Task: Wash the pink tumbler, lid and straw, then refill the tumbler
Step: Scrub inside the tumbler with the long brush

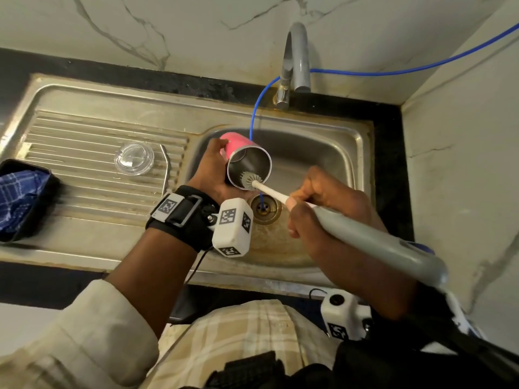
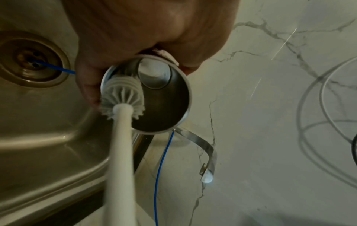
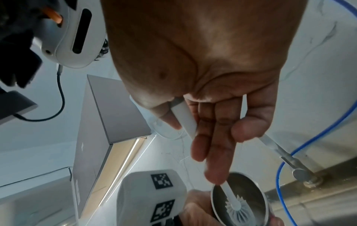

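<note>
tumbler (image 1: 247, 161): lying tilted over the sink basin (image 1: 323, 153), mouth facing the person, sitting in the left hand (image 1: 209, 175)
brush (image 1: 252, 182): head sitting inside the tumbler mouth, handle running back right into the right hand (image 1: 323, 203)
lid (image 1: 134, 158): lying on the drainboard (image 1: 84, 175), left of the basin
straw (image 1: 167, 169): lying just right of the lid, apart from it
drain (image 1: 264, 208): sitting in the basin below the tumbler
hose (image 1: 254, 119): hanging behind the tumbler, its end sitting in the drain
faucet (image 1: 295, 60): standing behind the basin
tray (image 1: 25, 197): sitting at the drainboard's left edge, holding a cloth (image 1: 16, 195)
</note>
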Action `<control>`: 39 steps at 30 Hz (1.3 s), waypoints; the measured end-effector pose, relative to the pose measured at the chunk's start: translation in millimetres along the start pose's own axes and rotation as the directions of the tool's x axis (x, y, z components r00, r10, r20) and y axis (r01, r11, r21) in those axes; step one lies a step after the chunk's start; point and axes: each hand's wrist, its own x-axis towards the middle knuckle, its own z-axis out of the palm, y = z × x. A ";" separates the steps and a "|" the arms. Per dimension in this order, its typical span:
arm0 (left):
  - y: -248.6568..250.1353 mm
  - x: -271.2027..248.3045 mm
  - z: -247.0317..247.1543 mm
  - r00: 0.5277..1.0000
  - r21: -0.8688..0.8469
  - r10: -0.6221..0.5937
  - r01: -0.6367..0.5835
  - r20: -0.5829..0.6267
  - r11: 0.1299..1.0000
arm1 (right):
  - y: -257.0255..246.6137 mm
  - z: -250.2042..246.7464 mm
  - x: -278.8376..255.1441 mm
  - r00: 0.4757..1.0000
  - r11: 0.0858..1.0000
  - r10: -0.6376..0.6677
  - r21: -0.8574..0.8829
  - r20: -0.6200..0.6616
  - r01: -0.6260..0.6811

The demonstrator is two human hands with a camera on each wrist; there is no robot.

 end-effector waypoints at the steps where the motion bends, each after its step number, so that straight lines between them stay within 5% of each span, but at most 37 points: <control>1: -1.1 0.5 0.7 1.000 0.018 -0.005 0.005 0.014 1.000 | 0.3 2.6 2.4 1.000 1.000 -0.006 -0.002 -0.020 0.006; 7: -15.2 0.5 13.1 0.997 0.118 -0.020 0.011 0.075 0.993 | 26.1 34.1 42.0 0.986 0.998 -0.006 -0.063 -0.167 -0.004; 17: -3.8 4.7 -5.7 1.000 0.030 0.025 -0.025 0.017 0.999 | -10.4 -5.2 -1.8 0.998 0.999 0.008 -0.033 0.064 -0.006; 24: -13.3 2.4 19.1 0.997 0.128 0.037 -0.045 0.060 0.991 | 14.2 27.0 31.4 0.995 0.983 -0.099 -0.158 -0.026 0.094; 33: 0.7 1.1 -7.4 0.998 0.017 0.007 -0.005 -0.066 1.000 | -4.2 -9.4 3.7 0.991 0.995 0.014 -0.102 0.131 -0.001; 39: -9.9 -0.9 8.4 1.000 0.004 0.014 -0.014 -0.011 1.000 | 5.8 8.3 16.2 0.999 0.989 -0.027 -0.144 0.033 0.032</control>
